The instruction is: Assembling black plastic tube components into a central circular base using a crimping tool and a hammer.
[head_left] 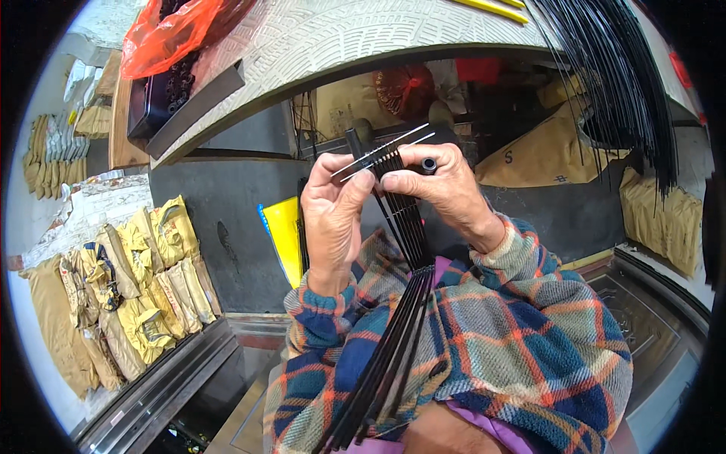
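Observation:
A bundle of thin black ribs, looking like an umbrella frame [407,227], hangs between my hands and fans down over my lap. My left hand [333,216] is closed, thumb and fingers pinching its upper end beside a dark tube [352,141]. From the right, my right hand [446,185] pinches the ribs near their top. A short black cylinder with a hollow end [429,165] pokes out between its fingers. Two thin silvery rods [412,137] slant across the rib tops between both hands. The exact joint under my fingertips is hidden.
A patterned worktop [325,38] curves ahead, with a red plastic bag [170,38] and dark box at left. Many thin black rods [620,68] overhang its right end. Brown-wrapped packages [136,265] lie at left; a yellow sheet [283,236] sits beside my left wrist.

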The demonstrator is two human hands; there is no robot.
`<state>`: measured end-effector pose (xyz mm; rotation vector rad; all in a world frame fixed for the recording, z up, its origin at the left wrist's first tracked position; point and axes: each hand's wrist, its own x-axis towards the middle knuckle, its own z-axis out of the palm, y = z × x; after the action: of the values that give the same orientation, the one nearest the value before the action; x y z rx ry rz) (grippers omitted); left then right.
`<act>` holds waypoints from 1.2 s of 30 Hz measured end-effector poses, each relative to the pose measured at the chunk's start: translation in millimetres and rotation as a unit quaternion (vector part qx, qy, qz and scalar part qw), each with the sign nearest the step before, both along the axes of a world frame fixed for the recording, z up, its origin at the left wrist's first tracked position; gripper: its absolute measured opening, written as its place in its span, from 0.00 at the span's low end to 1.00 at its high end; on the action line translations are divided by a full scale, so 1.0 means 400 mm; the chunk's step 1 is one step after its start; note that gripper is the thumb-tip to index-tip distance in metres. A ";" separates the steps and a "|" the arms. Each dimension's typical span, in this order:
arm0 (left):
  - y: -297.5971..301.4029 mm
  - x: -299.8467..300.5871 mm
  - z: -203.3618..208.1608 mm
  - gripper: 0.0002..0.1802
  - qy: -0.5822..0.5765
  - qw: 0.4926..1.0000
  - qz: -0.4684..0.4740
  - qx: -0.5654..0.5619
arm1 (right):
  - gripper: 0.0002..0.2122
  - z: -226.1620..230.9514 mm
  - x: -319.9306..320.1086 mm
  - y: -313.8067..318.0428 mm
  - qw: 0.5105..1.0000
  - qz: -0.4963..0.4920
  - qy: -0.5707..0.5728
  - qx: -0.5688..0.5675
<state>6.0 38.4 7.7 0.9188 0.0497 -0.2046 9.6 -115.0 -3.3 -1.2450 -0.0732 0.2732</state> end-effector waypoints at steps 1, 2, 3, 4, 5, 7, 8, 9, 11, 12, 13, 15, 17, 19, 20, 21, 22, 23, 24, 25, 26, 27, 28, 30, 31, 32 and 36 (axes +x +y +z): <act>0.003 0.003 0.001 0.12 -0.011 1.000 -0.008 0.022 | 0.07 0.001 -0.002 0.001 1.000 -0.002 0.000 0.001; 0.002 0.003 0.011 0.12 0.009 0.999 0.014 0.047 | 0.07 0.003 -0.004 0.003 1.000 -0.005 -0.008 -0.003; 0.005 0.001 0.010 0.12 0.009 0.999 0.012 0.048 | 0.07 0.006 -0.006 0.003 1.000 -0.009 -0.016 -0.007; 0.010 0.000 0.007 0.11 0.000 0.997 0.020 0.068 | 0.07 0.010 -0.009 0.005 1.000 -0.011 -0.016 -0.006; 0.014 -0.002 0.006 0.11 -0.009 0.996 0.028 0.089 | 0.07 0.014 -0.013 0.008 0.999 -0.016 -0.023 -0.017; 0.008 -0.007 0.002 0.11 -0.014 0.994 0.045 0.098 | 0.07 0.012 -0.017 0.012 0.999 -0.025 -0.028 -0.029; 0.005 -0.009 0.000 0.11 -0.020 0.992 0.064 0.108 | 0.07 0.010 -0.018 0.014 0.996 -0.032 -0.060 -0.055; 0.005 -0.010 0.002 0.11 -0.020 0.992 0.063 0.109 | 0.07 0.013 -0.018 0.018 0.992 -0.038 -0.093 -0.081; 0.004 -0.012 0.005 0.12 -0.033 0.993 0.067 0.095 | 0.07 0.011 -0.019 0.023 0.988 -0.045 -0.116 -0.089; 0.006 -0.013 0.008 0.12 -0.033 0.992 0.068 0.097 | 0.07 0.010 -0.019 0.028 0.984 -0.050 -0.140 -0.097; 0.007 -0.014 0.013 0.12 -0.042 0.993 0.064 0.094 | 0.07 0.011 -0.018 0.030 0.984 -0.049 -0.140 -0.094; 0.009 -0.015 0.011 0.12 -0.051 0.993 0.058 0.091 | 0.08 0.010 -0.013 0.028 0.981 -0.032 -0.165 -0.101; 0.011 -0.016 -0.002 0.14 -0.048 0.995 0.044 0.079 | 0.09 0.012 -0.015 0.030 0.989 -0.028 -0.124 -0.077; 0.008 -0.021 -0.012 0.13 -0.046 0.993 0.056 0.095 | 0.10 0.015 -0.016 0.038 0.995 -0.021 -0.085 -0.049; 0.006 -0.024 -0.016 0.13 -0.045 0.991 0.068 0.110 | 0.10 0.012 -0.016 0.042 0.990 -0.032 -0.120 -0.065; 0.004 -0.027 -0.023 0.13 -0.044 0.991 0.066 0.110 | 0.10 0.007 -0.017 0.044 0.984 -0.044 -0.153 -0.081; 0.003 -0.029 -0.029 0.14 -0.042 0.993 0.070 0.089 | 0.10 0.005 -0.017 0.044 0.984 -0.045 -0.152 -0.081; 0.002 -0.031 -0.032 0.16 -0.039 0.994 0.073 0.067 | 0.10 0.002 -0.015 0.043 0.984 -0.038 -0.157 -0.071; 0.004 -0.034 -0.031 0.16 -0.038 0.994 0.073 0.068 | 0.09 0.000 -0.014 0.044 0.984 -0.030 -0.162 -0.060; 0.007 -0.038 -0.031 0.15 -0.047 0.995 0.073 0.058 | 0.09 0.006 -0.014 0.043 0.994 -0.022 -0.107 -0.013; 0.009 -0.040 -0.030 0.15 -0.055 0.995 0.073 0.047 | 0.09 0.013 -0.015 0.040 0.998 -0.014 -0.051 0.034; 0.004 -0.039 -0.028 0.15 -0.061 0.993 0.088 0.054 | 0.09 -0.002 -0.006 0.033 0.996 0.008 -0.088 -0.006; 0.003 -0.039 -0.029 0.15 -0.061 0.993 0.088 0.056 | 0.09 -0.006 -0.007 0.028 0.996 0.008 -0.089 -0.004; 0.002 -0.040 -0.034 0.14 -0.068 0.990 0.101 0.077 | 0.08 0.000 -0.007 0.020 0.997 0.041 -0.055 -0.035; 0.003 -0.040 -0.034 0.14 -0.067 0.990 0.099 0.077 | 0.07 0.003 -0.007 0.021 0.996 0.033 -0.069 -0.044; 0.005 -0.040 -0.034 0.14 -0.061 0.990 0.098 0.081 | 0.07 0.001 -0.010 0.027 0.996 0.031 -0.069 -0.043; 0.000 -0.046 -0.034 0.14 -0.049 0.991 0.100 0.075 | 0.07 -0.003 -0.018 0.035 0.993 -0.014 -0.118 -0.027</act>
<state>-12.3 38.5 -6.0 1.0663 0.0673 0.0312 2.5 -100.8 -4.4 -1.3265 -0.2533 0.1022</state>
